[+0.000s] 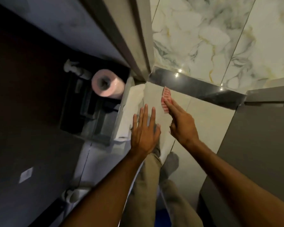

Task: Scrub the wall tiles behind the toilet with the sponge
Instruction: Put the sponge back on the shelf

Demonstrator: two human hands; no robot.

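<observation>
My right hand (pixel 182 123) holds a thin red-and-white striped sponge (pixel 165 100) between fingers and thumb, its far end raised above the pale floor tile, close to a dark glossy threshold strip (pixel 195 86). My left hand (pixel 144 128) is flat with fingers spread, holding nothing, over a white surface (pixel 131 102) by the door frame. Marbled white tiles (pixel 203 38) with grey and gold veins fill the upper right. No toilet bowl can be made out clearly.
A pink toilet roll (pixel 107 85) sits on a dark recessed shelf (pixel 88 112) at the left. A grey door frame (pixel 129 38) runs diagonally from the top. A grey panel (pixel 252 136) stands at the right. My khaki trouser legs (pixel 151 174) and a grey sock (pixel 170 163) are below.
</observation>
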